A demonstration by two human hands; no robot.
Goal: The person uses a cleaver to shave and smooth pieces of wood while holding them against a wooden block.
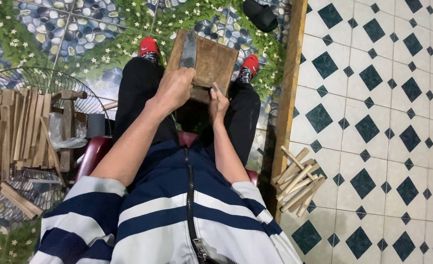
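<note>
My left hand (pixel 175 89) is closed around the handle of a broad knife (pixel 189 50), whose dark blade points away from me. The blade lies over a brown wooden block (pixel 211 63) that stands between my knees. My right hand (pixel 218 103) rests at the block's near edge and pinches a small thin piece of wood (pixel 214 88) upright against it. I sit on a dark red stool (pixel 91 154) in black trousers, with red shoes to either side of the block.
A stack of split wooden slats (pixel 16 132) leans on a wire fan guard (pixel 35 83) at my left. A loose pile of short wooden sticks (pixel 297 181) lies on the tiled floor at right. A wooden beam (pixel 287 98) divides the two floors. A black sandal (pixel 260 14) lies at the top.
</note>
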